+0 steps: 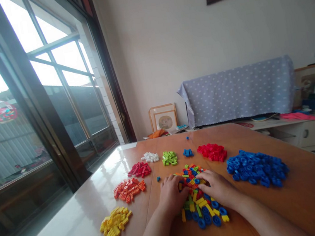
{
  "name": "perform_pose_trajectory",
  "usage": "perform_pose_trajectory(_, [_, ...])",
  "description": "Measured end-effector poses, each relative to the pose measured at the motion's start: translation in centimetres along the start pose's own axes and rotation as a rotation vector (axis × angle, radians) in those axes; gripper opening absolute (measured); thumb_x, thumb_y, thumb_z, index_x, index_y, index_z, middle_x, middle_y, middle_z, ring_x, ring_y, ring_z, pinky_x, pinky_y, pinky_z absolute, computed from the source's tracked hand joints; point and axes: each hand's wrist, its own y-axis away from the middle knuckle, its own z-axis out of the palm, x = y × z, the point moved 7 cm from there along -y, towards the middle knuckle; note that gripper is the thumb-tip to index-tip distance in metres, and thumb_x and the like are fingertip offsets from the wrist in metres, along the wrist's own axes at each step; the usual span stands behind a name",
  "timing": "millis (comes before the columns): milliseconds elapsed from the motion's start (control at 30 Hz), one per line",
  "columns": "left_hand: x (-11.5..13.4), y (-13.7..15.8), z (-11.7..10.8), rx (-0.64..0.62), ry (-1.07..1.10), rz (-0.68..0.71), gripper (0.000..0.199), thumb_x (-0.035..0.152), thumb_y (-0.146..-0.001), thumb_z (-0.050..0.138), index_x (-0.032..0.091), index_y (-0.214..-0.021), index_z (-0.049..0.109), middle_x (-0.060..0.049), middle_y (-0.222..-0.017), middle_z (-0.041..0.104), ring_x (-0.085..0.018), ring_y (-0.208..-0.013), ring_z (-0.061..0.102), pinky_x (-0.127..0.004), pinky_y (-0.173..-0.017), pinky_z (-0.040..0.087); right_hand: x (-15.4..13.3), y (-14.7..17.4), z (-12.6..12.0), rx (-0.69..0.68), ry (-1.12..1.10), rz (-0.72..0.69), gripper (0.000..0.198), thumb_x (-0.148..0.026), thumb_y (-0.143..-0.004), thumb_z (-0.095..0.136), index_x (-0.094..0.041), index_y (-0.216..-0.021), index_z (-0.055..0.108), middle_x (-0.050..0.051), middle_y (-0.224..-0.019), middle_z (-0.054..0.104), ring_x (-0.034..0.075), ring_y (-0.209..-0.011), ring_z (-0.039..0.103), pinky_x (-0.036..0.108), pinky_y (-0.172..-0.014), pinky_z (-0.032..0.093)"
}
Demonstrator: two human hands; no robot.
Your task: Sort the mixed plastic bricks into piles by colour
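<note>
A mixed pile of toy building bricks in yellow, green, red, orange and blue lies in front of me, with several blue round pieces along its near edge. At the pile's left side, my left hand has its fingers curled in among the bricks; a bit of yellow shows by the fingers, and what they grip is partly hidden. My right hand reaches in from the right, thumb and fingers apart, close to a blue round piece on the pile.
Sorted heaps surround the pile: yellow, orange, dark red, white, lime green, small blue, red and a large blue heap. A single small blue-green piece lies left of my hands.
</note>
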Motion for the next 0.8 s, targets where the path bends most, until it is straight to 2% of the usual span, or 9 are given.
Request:
perform_pose_trajectory(133, [-0.4, -0.2, 0.1, 0.035, 0.018, 0.026, 0.017, 0.026, -0.08, 0.067, 0.03, -0.093, 0.076, -0.006, -0.096, 0.071, -0.024, -0.094, 0.062, -0.032, -0.084, 0.043, 1.1, -0.5, -0.2, 0.047, -0.019, 0.015, 0.028, -0.024, -0.084, 0.057, -0.021, -0.105, 0.075, 0.009, -0.108, 0.071, 0.023, -0.102, 0.065, 0.031, -0.091, 0.048])
perform_pose_trajectory(267, [-0.7, -0.5, 0.1, 0.05, 0.061, 0.018, 0.019, 0.018, -0.081, 0.061, 0.028, -0.088, 0.076, -0.006, -0.095, 0.072, -0.023, -0.092, 0.062, -0.03, -0.083, 0.043, 1.6, -0.7, -0.7, 0.092, -0.029, 0.028, 0.026, -0.021, -0.083, 0.053, -0.02, -0.096, 0.075, 0.008, -0.101, 0.073, 0.022, -0.097, 0.066, 0.029, -0.087, 0.048])
perform_pose_trajectory(533, [-2.0, -0.7, 0.3, 0.104, 0.162, -0.062, 0.02, 0.025, -0.089, 0.056, 0.026, -0.093, 0.075, -0.006, -0.093, 0.074, -0.021, -0.087, 0.064, -0.028, -0.079, 0.044, 1.7, -0.6, -2.2, 0.172, -0.062, 0.112, 0.029, -0.022, -0.086, 0.048, -0.022, -0.096, 0.075, 0.004, -0.098, 0.077, 0.019, -0.093, 0.068, 0.026, -0.082, 0.047])
perform_pose_trajectory(700, [-2.9, -0.7, -0.2, 0.196, 0.221, -0.13, 0.021, 0.028, -0.091, 0.056, 0.025, -0.1, 0.075, -0.007, -0.099, 0.074, -0.022, -0.091, 0.066, -0.03, -0.082, 0.046, 2.8, -0.8, -2.5, 0.178, -0.022, 0.18, 0.027, -0.02, -0.085, 0.05, -0.023, -0.097, 0.075, 0.003, -0.1, 0.076, 0.019, -0.096, 0.066, 0.026, -0.086, 0.046])
perform_pose_trajectory(800, [-2.6, -0.7, -0.7, 0.203, 0.227, -0.148, 0.02, 0.027, -0.09, 0.056, 0.025, -0.098, 0.074, -0.006, -0.099, 0.075, -0.023, -0.095, 0.066, -0.032, -0.084, 0.046, 2.7, -0.7, -2.5, 0.165, 0.018, 0.183, 0.027, -0.02, -0.085, 0.052, -0.024, -0.098, 0.075, 0.003, -0.1, 0.074, 0.018, -0.095, 0.066, 0.025, -0.083, 0.045])
